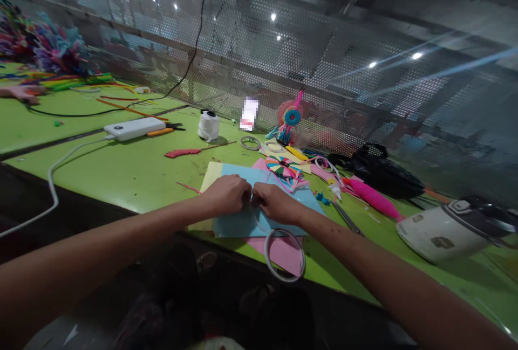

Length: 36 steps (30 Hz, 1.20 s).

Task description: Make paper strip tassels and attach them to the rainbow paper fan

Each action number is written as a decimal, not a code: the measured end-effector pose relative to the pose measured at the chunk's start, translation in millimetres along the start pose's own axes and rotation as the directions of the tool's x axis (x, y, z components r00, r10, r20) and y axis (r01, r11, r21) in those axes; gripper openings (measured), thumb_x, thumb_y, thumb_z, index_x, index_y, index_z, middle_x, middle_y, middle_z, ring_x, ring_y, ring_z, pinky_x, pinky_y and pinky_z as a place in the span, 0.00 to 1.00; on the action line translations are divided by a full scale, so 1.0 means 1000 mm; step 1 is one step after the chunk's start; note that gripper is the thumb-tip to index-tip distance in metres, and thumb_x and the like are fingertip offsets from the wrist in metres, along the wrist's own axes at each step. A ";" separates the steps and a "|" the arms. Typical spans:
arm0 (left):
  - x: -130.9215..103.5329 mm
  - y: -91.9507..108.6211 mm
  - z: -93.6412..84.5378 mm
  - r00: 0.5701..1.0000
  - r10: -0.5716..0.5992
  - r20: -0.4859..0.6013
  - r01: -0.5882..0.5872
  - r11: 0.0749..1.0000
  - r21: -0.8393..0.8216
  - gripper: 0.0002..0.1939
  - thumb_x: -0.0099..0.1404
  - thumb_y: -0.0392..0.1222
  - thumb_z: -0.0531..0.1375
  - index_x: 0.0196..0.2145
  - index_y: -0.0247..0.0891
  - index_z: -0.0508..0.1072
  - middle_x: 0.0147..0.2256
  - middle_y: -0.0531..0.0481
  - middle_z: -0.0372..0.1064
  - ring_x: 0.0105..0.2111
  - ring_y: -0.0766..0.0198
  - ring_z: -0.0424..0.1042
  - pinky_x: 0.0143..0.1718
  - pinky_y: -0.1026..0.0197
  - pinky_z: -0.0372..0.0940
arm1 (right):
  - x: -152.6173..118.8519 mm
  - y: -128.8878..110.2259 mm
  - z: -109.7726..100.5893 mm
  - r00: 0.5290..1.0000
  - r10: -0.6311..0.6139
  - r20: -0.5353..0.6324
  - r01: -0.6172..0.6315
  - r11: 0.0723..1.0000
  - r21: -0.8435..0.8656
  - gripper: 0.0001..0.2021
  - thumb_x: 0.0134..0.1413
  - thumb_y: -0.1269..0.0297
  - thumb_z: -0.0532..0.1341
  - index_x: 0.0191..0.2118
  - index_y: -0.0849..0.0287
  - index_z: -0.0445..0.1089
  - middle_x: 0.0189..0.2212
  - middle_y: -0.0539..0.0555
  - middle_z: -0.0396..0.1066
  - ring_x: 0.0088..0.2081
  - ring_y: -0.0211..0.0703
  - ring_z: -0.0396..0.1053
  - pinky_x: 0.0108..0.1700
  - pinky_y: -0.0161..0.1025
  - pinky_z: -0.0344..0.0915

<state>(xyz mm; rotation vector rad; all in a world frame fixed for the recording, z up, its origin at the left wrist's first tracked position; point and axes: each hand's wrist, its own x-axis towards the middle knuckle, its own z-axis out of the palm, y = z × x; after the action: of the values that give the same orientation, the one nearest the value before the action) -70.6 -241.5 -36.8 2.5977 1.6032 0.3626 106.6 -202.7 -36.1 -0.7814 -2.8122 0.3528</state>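
Both fists meet knuckle to knuckle above a stack of blue paper sheets (230,226) near the table's front edge. My left hand (232,193) is closed, thumb and fingers pinched together on the tape end. My right hand (275,201) is closed too, pinching the same thin strip of tape (261,223). That strip runs down to a tape roll (266,255), which hangs at the table edge in front of pink paper (285,253). The pinched ends are hidden by the fingers. Just beyond the hands lies a multicoloured striped paper disc (279,165).
Scissors (348,218), a glue bottle (334,189) and a bright pink bundle (374,198) lie to the right, before a white kettle (437,234). Leftward are a power bank (135,129), orange-handled pliers (157,132) and white string (209,126). A phone (249,114) stands behind.
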 end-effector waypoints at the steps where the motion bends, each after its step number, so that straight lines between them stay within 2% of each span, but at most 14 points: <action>1: 0.001 0.000 -0.001 1.000 0.005 0.001 -0.005 1.000 0.026 0.13 0.51 0.33 0.54 0.31 0.42 0.75 0.29 0.47 0.71 0.33 0.57 0.69 0.30 0.60 0.57 | -0.001 -0.001 0.000 1.000 -0.005 -0.003 0.005 1.000 -0.004 0.08 0.45 0.81 0.54 0.28 0.63 0.65 0.29 0.52 0.64 0.30 0.36 0.61 0.32 0.32 0.56; 5: 0.004 0.004 -0.004 0.999 0.018 0.033 -0.021 0.994 0.110 0.11 0.49 0.33 0.55 0.28 0.40 0.75 0.29 0.45 0.70 0.34 0.55 0.68 0.29 0.59 0.57 | -0.001 0.000 -0.001 1.000 0.004 -0.015 -0.003 0.998 0.066 0.09 0.42 0.83 0.55 0.27 0.63 0.67 0.28 0.51 0.64 0.30 0.35 0.62 0.33 0.31 0.56; 9: 0.004 0.009 -0.008 0.998 0.023 0.050 -0.028 0.994 0.107 0.10 0.50 0.32 0.55 0.28 0.40 0.74 0.29 0.45 0.70 0.36 0.55 0.67 0.29 0.59 0.56 | 0.001 0.008 -0.003 0.996 0.085 -0.019 -0.081 0.987 0.140 0.07 0.44 0.81 0.58 0.28 0.65 0.70 0.27 0.51 0.67 0.29 0.34 0.63 0.33 0.31 0.58; 12: 0.001 0.011 -0.008 0.998 0.059 0.024 -0.061 0.992 0.110 0.09 0.53 0.33 0.54 0.27 0.39 0.74 0.30 0.45 0.70 0.37 0.54 0.65 0.29 0.58 0.54 | 0.004 0.011 -0.004 0.991 0.136 -0.003 -0.134 0.976 0.169 0.05 0.47 0.77 0.59 0.28 0.64 0.72 0.23 0.50 0.69 0.27 0.34 0.64 0.30 0.30 0.58; 18: -0.011 0.014 0.004 0.987 0.141 -0.078 -0.125 0.975 0.183 0.10 0.57 0.31 0.51 0.29 0.36 0.72 0.31 0.43 0.67 0.35 0.56 0.65 0.37 0.52 0.55 | 0.006 0.006 -0.002 0.985 0.171 0.008 -0.170 0.967 0.189 0.06 0.43 0.80 0.61 0.26 0.64 0.72 0.22 0.49 0.69 0.26 0.33 0.64 0.30 0.30 0.57; 21: -0.013 0.013 0.008 0.990 0.118 -0.081 -0.101 0.975 0.196 0.10 0.58 0.31 0.51 0.31 0.35 0.72 0.32 0.42 0.67 0.34 0.57 0.66 0.36 0.53 0.55 | 0.004 0.004 -0.001 0.984 0.180 -0.008 -0.175 0.967 0.186 0.05 0.45 0.77 0.61 0.28 0.64 0.72 0.25 0.50 0.70 0.28 0.34 0.65 0.31 0.30 0.58; 24: -0.012 0.012 0.006 0.997 0.066 -0.043 -0.057 0.983 0.175 0.11 0.59 0.33 0.50 0.33 0.35 0.73 0.33 0.41 0.66 0.34 0.56 0.66 0.32 0.56 0.56 | 0.003 0.002 0.000 0.981 0.191 -0.010 -0.187 0.966 0.179 0.05 0.46 0.77 0.60 0.28 0.64 0.72 0.25 0.50 0.69 0.28 0.34 0.64 0.32 0.31 0.58; 30: -0.003 0.016 -0.006 0.994 0.072 0.079 -0.084 0.984 0.159 0.11 0.58 0.31 0.50 0.33 0.33 0.72 0.34 0.39 0.67 0.34 0.53 0.69 0.33 0.55 0.60 | 0.005 -0.001 0.002 0.974 0.226 -0.004 -0.223 0.962 0.155 0.05 0.45 0.78 0.59 0.24 0.65 0.68 0.21 0.48 0.64 0.25 0.33 0.59 0.28 0.31 0.54; 36: 0.007 0.010 -0.008 0.990 0.014 0.140 -0.021 0.999 0.050 0.09 0.53 0.32 0.54 0.31 0.34 0.73 0.33 0.39 0.71 0.33 0.53 0.71 0.31 0.58 0.62 | 0.004 0.002 0.002 0.966 0.256 -0.041 -0.243 0.947 0.211 0.06 0.44 0.79 0.58 0.29 0.64 0.69 0.25 0.50 0.68 0.28 0.35 0.63 0.31 0.32 0.57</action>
<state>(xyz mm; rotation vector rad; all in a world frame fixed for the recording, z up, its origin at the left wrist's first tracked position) -60.9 -240.6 -25.7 2.6106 1.5646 0.1380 103.3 -199.1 -37.9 -1.0808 -2.5640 0.6322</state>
